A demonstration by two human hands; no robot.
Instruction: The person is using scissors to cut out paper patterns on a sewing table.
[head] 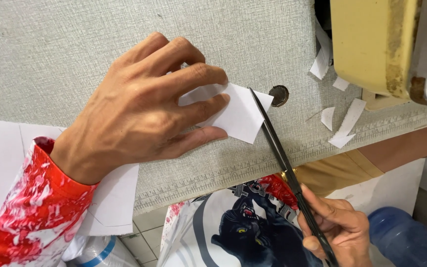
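White paper [240,118] under flat left hand [139,109]

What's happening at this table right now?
A person's left hand presses a small folded white paper piece flat on the grey textured table. Their right hand works black scissors, blades at the paper's right edge. White paper scraps lie near a yellow machine.
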